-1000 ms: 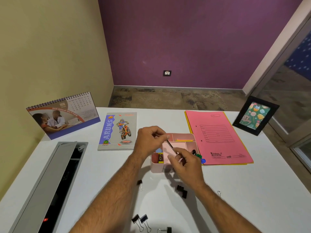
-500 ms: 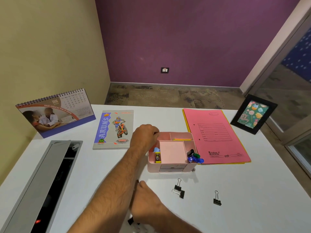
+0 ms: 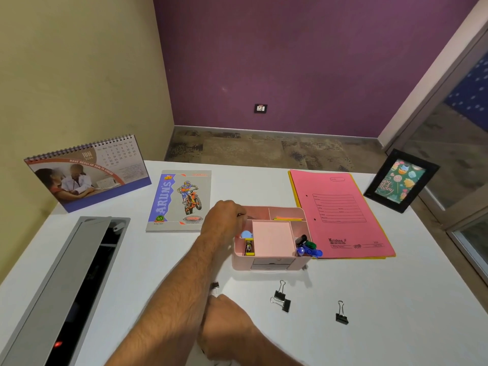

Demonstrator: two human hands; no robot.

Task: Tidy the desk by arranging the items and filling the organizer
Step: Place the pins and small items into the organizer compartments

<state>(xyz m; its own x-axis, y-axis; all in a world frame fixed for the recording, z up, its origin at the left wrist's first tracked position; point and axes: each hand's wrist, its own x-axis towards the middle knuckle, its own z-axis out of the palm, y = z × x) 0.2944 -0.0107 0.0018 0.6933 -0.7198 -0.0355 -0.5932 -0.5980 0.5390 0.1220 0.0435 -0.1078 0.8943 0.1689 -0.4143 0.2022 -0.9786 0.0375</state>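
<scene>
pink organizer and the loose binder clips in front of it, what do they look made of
The pink organizer looks like moulded plastic, matte: rounded corners, thin even dividers. The binder clips look like black-coated sheet metal with bare shiny wire handles, probably steel.

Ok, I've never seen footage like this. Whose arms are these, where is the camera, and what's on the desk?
No machine here: a person wears a camera on the head, looking down at two bare hands. The left hand rests at the pink plastic desk organizer, pinching something thin I cannot identify. The right hand is closed low near the bottom edge; what it holds is hidden. On the white desk lie black binder clips, a pink paper folder, a grey motorbike notebook, a spiral desk calendar and a black picture frame.
</scene>
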